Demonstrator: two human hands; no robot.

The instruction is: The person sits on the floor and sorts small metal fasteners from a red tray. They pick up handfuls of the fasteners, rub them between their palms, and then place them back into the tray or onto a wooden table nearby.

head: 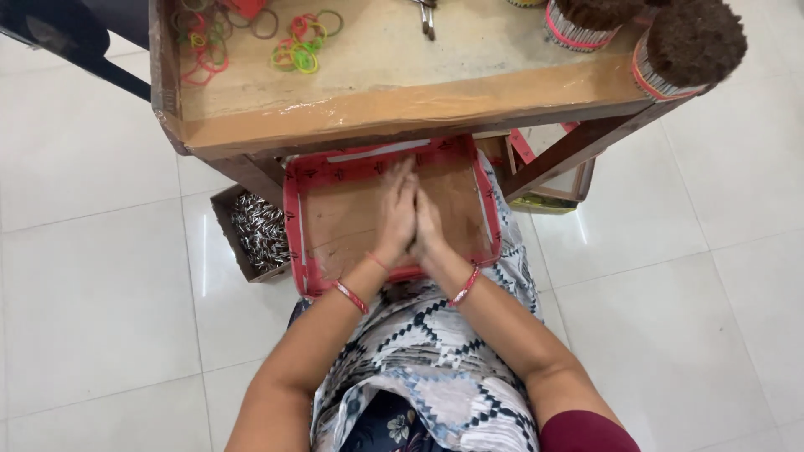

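My left hand (395,216) and my right hand (429,224) are pressed palm to palm, fingers straight and together, over a shallow cardboard tray with a red rim (293,219) that rests on my lap. Whatever lies between the palms is hidden. Both wrists wear red bangles. The tray floor looks bare brown cardboard with a little dust. My patterned cloth covers my lap below the tray.
A low wooden work table (402,105) stands just beyond the tray, with coloured rubber bands (295,52), a metal tool (427,18) and round bundles of brown sticks (691,46). A cardboard box of small silvery pieces (261,233) sits on the white tiled floor at left.
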